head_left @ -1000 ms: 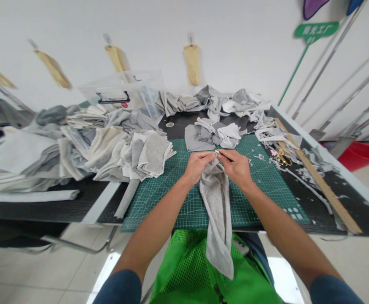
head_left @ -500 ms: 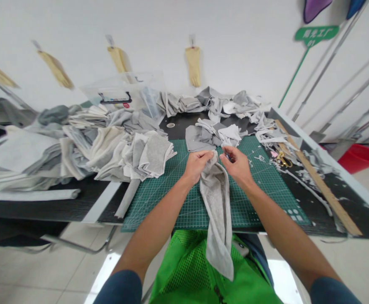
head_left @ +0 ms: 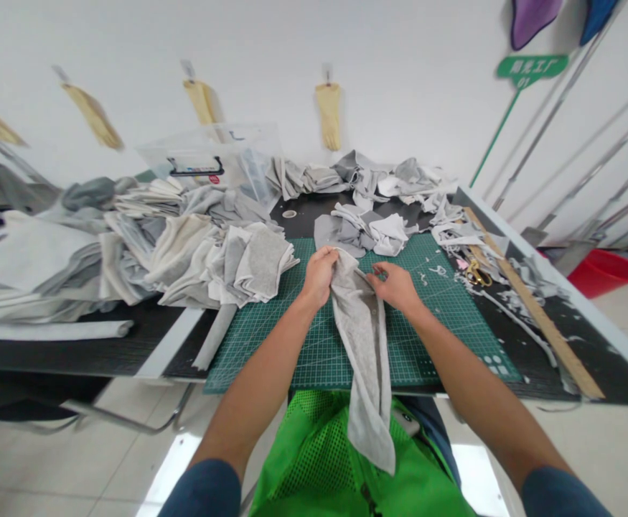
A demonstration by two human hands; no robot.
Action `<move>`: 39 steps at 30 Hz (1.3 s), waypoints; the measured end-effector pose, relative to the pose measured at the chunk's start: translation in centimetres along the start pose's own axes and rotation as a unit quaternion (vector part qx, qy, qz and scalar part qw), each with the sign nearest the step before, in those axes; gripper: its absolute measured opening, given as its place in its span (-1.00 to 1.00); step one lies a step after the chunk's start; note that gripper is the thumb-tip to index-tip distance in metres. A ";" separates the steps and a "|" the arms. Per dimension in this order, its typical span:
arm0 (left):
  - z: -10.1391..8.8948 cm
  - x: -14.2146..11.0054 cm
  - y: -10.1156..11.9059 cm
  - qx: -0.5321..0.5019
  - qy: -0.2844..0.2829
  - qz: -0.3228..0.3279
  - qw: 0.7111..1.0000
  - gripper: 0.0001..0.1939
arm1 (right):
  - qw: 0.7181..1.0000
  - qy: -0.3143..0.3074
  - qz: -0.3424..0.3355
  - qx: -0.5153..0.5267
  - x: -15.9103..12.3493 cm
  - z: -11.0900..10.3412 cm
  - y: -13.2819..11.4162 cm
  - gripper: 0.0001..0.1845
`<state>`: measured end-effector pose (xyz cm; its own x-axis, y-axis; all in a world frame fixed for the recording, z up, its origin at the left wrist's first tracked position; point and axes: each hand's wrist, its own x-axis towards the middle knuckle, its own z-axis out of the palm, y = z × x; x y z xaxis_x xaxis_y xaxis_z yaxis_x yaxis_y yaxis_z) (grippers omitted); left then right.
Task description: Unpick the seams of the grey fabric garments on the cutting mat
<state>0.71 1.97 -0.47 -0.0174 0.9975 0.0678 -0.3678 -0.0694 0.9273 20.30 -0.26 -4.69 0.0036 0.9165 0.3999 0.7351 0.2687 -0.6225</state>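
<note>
A long piece of grey cloth hangs from my hands, its lower end draping past the table edge over my green mesh vest. My left hand is closed on the upper left corner of the cloth. On the other side, my right hand pinches the upper right edge with curled fingers. A small dark patch shows inside those fingers; I cannot make out what it is. Beneath both hands lies a green cutting mat.
Grey cloth pieces are heaped at left, with more fabric beyond the mat. A clear plastic box stands behind. Gold-handled scissors, scraps and a wooden ruler lie at right. A red bucket sits off the table.
Both hands were together at the cloth's top; the right then came away with a small dark object in it. Now the cloth's top is spread wider, the left hand shifted left, the right back at the edge.
</note>
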 end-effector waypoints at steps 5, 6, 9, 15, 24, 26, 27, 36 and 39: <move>-0.5 0.4 0.4 -0.031 0.001 -0.009 0.999 -0.89 | 0.998 -0.032 0.006 -0.062 0.2 2.0 1.0 -0.59; -0.5 0.4 0.4 -0.036 -0.003 -0.008 0.999 -0.89 | 0.997 -0.034 0.008 -0.067 0.2 2.3 1.1 -0.60; -0.9 0.7 0.4 -0.051 0.002 0.020 0.998 -0.88 | 0.998 -0.018 0.024 -0.060 0.4 2.3 1.5 -0.61; -2.3 2.0 0.4 0.028 0.096 0.061 0.993 -0.93 | 0.985 0.033 0.089 0.144 0.8 0.3 1.9 -0.66; -3.6 2.3 -0.1 0.289 0.079 0.120 0.946 -0.74 | 0.907 0.012 0.118 0.404 0.9 -0.3 0.9 -0.72; -3.0 1.8 0.1 0.291 0.058 0.138 0.945 -0.65 | 0.904 -0.013 0.107 0.413 0.6 -0.3 0.3 -0.72; -2.6 1.5 0.3 0.277 0.041 0.148 0.949 -0.61 | 0.903 -0.024 0.102 0.417 0.5 -0.3 0.0 -0.72; 0.2 -0.9 0.0 0.136 -0.190 0.102 0.967 -0.73 | 0.917 -0.101 0.046 0.382 -0.8 -1.0 -2.7 -0.94; 0.2 -1.0 -0.2 0.166 -0.164 0.111 0.966 -0.91 | 0.934 -0.072 0.015 0.350 -1.1 -1.3 -3.5 -0.90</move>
<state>0.93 0.95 -0.65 0.2541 0.9050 0.3412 -0.0689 -0.3350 0.9397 18.64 -2.56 -2.05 -0.1119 0.9434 0.3123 0.1130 0.3243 -0.9392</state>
